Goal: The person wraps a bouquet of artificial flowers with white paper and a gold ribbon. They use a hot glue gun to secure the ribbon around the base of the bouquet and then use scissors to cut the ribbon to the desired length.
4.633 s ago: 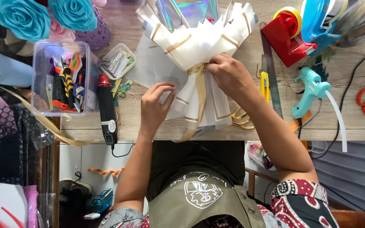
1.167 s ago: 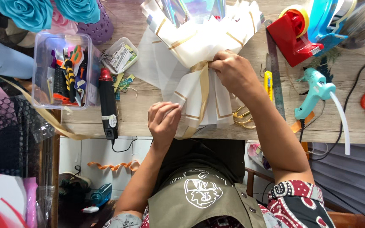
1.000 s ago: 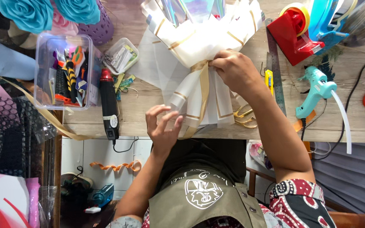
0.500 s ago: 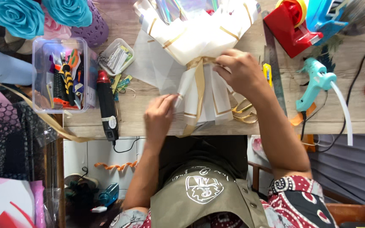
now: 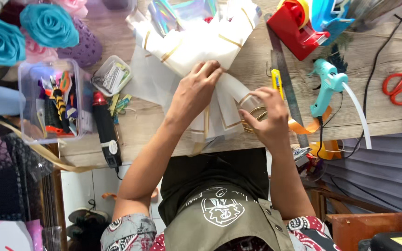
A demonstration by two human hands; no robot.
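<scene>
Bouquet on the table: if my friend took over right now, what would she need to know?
The left hand grips the bouquet at its gathered neck, holding it down on the wooden table.
The right hand pinches a loop of gold ribbon beside the wrap's lower end.
Done: the white, gold-edged paper is wrapped and gathered.
Left: no tied bow shows at the neck yet.
The glue gun and scissors lie to the right, untouched.
</scene>
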